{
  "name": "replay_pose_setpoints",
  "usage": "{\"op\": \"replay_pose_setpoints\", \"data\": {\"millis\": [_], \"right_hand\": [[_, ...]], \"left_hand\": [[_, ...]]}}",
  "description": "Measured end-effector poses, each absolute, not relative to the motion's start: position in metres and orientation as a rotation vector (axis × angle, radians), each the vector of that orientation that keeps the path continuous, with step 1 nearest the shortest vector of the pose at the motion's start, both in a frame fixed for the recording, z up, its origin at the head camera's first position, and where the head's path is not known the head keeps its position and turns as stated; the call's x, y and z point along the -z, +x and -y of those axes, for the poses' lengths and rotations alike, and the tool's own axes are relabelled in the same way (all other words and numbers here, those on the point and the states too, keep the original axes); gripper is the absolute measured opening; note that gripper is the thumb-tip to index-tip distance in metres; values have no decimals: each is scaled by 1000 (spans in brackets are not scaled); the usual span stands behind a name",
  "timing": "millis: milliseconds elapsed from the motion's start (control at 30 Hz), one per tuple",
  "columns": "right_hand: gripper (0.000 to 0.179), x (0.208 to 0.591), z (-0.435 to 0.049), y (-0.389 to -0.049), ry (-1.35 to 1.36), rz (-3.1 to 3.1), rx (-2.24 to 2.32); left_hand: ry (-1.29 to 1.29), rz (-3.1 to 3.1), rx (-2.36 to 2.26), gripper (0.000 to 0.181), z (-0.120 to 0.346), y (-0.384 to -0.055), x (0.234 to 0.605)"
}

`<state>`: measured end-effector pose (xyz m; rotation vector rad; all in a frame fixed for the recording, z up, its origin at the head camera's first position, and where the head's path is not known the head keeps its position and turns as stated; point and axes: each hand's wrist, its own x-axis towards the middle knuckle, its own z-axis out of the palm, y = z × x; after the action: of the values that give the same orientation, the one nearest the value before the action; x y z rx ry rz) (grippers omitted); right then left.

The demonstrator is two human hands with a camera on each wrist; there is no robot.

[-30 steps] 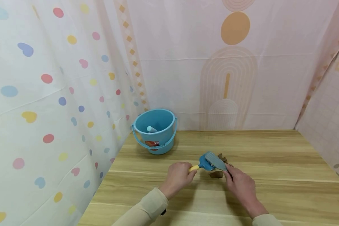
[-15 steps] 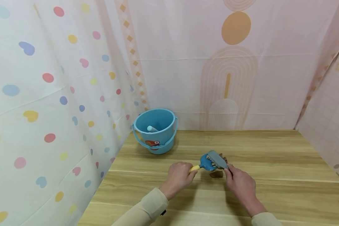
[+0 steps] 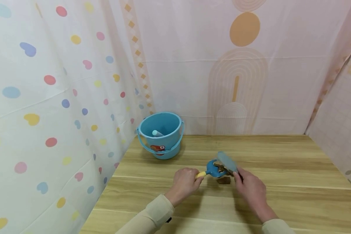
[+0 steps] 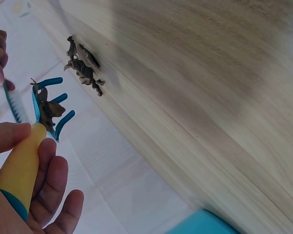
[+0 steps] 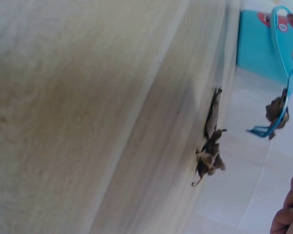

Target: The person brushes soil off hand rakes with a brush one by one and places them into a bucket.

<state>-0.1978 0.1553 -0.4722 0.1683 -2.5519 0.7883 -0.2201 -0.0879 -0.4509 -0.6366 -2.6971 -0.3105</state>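
Note:
My left hand point(image 3: 185, 182) grips the yellow handle of a small blue toy hand rake point(image 3: 212, 169). Its curved tines hold a clump of dry brown leaves point(image 4: 51, 108), lifted above the table in the left wrist view. With my right hand point(image 3: 251, 189) I hold a grey-blue brush point(image 3: 226, 161); its pale bristles show behind the rake in the left wrist view. The brush head hovers over the rake's far right side; whether it touches the leaves, I cannot tell. More dried leaves point(image 5: 210, 158) lie on the tabletop below the rake.
A light blue bucket point(image 3: 166, 143) stands at the back left of the wooden table point(image 3: 280, 162), its handle hanging down in front. A pale rod-like end point(image 3: 157, 133) shows inside it. Patterned curtains point(image 3: 181, 81) hang behind the table and along both sides.
The brush has lifted and shifted slightly up and away from the rake, leaving more of the leaves on the tines visible. My left hand with the rake has hardly moved.

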Motion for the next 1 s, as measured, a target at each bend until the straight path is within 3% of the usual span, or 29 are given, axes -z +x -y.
{"op": "replay_pose_setpoints", "data": {"millis": [167,400,1000], "right_hand": [[32,477,-149,-198,312,2507,-676],[29,478,-150,-199,215,2574,-631],[41,474,-153,-200,-9,2793,-867]], "left_hand": [[-703,2686,296,24,86,-219,451],[-744,2689,223,23,84,-216,452],[-760,2676,193,23,83,-215,452]]}}
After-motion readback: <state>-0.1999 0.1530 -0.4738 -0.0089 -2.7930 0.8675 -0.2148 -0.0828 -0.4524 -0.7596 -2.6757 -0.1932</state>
